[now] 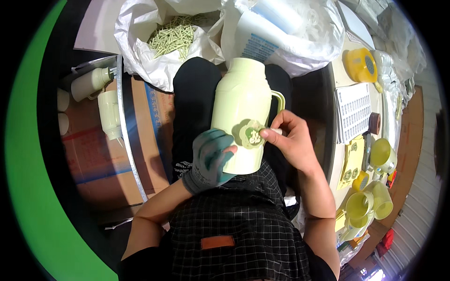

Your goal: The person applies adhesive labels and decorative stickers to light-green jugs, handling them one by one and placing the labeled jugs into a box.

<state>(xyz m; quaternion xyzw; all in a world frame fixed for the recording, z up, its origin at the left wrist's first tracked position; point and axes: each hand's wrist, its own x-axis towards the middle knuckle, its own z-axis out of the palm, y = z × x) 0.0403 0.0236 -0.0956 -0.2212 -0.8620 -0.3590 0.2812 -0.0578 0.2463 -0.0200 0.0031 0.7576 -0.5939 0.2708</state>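
Note:
A pale yellow-green thermos jug [240, 100] lies across my lap, its mouth pointing away from me and its handle on the right. My left hand [209, 157], in a grey-green knit glove, is closed around the lower left side of the jug. On the jug's lower wall sits a flower-shaped green sticker [251, 134] with a white pattern. My bare right hand [297, 143] pinches the sticker's right edge between thumb and index finger. Whether the sticker lies fully flat there cannot be made out. The jug's underside is hidden.
Ahead, a white bag [136, 44] holds pale green sticks [173, 38]; another bag [309, 51] holds clear plastic. On the right-hand table are a yellow tape dispenser [360, 65], a printed sheet [352, 112], sticker sheets [352, 164] and yellow-green cups [382, 153]. Jugs [109, 112] lie left, behind a metal rail [126, 126].

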